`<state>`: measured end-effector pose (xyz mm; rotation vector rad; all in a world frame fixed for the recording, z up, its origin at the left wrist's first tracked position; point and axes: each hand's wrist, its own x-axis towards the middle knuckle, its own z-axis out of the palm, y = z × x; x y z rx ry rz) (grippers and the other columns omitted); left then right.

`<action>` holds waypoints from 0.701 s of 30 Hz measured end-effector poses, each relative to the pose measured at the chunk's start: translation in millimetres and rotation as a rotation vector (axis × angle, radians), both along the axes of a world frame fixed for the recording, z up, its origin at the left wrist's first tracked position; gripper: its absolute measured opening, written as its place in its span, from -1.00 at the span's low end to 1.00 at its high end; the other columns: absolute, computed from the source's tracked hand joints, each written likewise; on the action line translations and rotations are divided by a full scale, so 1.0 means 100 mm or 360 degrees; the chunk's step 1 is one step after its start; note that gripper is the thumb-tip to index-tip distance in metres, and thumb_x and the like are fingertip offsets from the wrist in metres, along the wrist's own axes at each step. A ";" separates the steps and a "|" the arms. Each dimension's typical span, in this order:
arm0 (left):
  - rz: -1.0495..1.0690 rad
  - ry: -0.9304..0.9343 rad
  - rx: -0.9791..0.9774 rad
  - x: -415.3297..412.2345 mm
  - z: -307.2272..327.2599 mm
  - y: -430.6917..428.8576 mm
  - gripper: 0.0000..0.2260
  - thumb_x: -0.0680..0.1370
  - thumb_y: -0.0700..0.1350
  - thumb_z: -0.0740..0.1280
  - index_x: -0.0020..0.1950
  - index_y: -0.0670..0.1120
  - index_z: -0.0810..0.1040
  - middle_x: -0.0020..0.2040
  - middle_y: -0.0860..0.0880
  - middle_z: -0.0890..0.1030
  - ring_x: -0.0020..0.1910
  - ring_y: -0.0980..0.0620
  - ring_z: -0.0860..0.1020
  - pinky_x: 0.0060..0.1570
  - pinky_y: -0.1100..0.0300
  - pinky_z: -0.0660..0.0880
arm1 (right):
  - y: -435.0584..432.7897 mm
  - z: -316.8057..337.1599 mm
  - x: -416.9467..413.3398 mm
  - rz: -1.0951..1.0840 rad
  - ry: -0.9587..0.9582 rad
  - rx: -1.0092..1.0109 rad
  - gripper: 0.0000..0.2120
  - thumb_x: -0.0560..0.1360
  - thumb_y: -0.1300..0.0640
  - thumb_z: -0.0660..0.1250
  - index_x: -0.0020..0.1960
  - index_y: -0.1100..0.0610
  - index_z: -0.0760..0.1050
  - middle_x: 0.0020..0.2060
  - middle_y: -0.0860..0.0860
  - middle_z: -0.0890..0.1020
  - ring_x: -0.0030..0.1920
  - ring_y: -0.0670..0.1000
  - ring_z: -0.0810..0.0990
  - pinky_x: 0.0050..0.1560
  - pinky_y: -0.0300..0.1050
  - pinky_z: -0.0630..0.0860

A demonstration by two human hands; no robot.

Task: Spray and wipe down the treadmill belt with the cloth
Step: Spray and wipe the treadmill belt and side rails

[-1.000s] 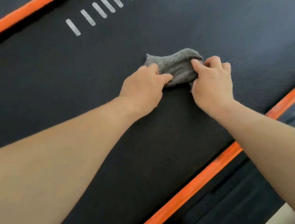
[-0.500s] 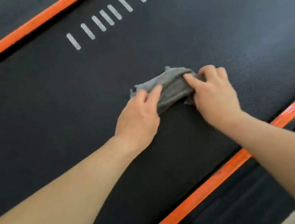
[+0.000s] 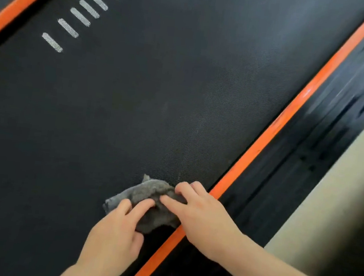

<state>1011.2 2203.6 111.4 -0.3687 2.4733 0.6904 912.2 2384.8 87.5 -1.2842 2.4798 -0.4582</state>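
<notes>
Your hands are both down on the cloth [image 3: 146,194], low on the belt [image 3: 134,109] and right by its right edge. Your left hand [image 3: 115,239] has its fingers [image 3: 143,203] laid out fairly straight on top of the near left part of the cloth, pressing it flat, with the thumb sitting by the cloth's near edge. The cloth itself is a small grey bunched-up rag, lying on the dark textured belt with its near right corner just touching the orange stripe [image 3: 281,120]. Your right hand [image 3: 203,218] has hold of the cloth's right end, thumb stretched across the top and fingers curled over the far side, so it's pinched in there.

Rest of the view, left to right: another orange strip [image 3: 21,3] runs along the belt's far left edge, then a row of short white dashes [image 3: 81,16] printed on the belt. Past the right stripe there's the black ribbed side rail [image 3: 310,165], and beyond that a beige floor [image 3: 340,203], pretty blurry.
</notes>
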 end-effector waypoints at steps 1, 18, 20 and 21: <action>-0.0009 0.0025 0.0039 -0.07 0.06 0.08 -0.39 0.41 -0.20 0.37 0.38 0.26 0.37 -0.09 0.21 0.36 -0.24 0.11 0.48 -0.38 0.34 0.38 | 0.06 0.08 -0.07 -0.0033 0.0044 -0.0011 -0.67 0.42 0.16 0.14 0.08 0.01 0.57 -0.04 0.04 0.54 -0.11 0.10 0.50 -0.25 -0.02 0.53; 0.0034 0.0177 0.0591 -0.16 0.00 0.75 -0.34 0.46 -0.34 0.32 0.15 0.48 0.50 -0.10 0.17 0.37 -0.10 0.14 0.48 -0.06 0.38 0.42 | 0.93 0.09 0.92 -0.1044 0.0053 -0.0034 -0.50 0.34 0.27 0.36 0.25 0.00 0.43 -0.02 0.03 0.42 -0.13 0.10 0.44 -0.26 0.01 0.53; 0.0206 -0.0003 0.0580 0.16 0.03 0.63 -0.28 0.44 -0.38 0.33 -0.01 0.57 0.51 -0.04 0.17 0.41 -0.02 0.16 0.48 -0.07 0.37 0.41 | 0.83 0.13 1.26 -0.0952 -0.0016 -0.0060 -0.55 0.37 0.14 0.24 0.25 -0.04 0.43 0.00 -0.01 0.40 -0.10 0.05 0.41 -0.27 -0.09 0.51; 0.0242 -0.0054 0.0559 0.23 0.03 0.62 -0.29 0.43 -0.39 0.34 -0.06 0.56 0.53 -0.03 0.17 0.41 -0.01 0.17 0.48 -0.07 0.37 0.41 | 0.82 0.15 1.33 -0.0913 -0.0055 -0.0064 -0.55 0.36 0.12 0.21 0.25 -0.05 0.43 0.00 -0.01 0.39 -0.09 0.03 0.41 -0.28 -0.12 0.51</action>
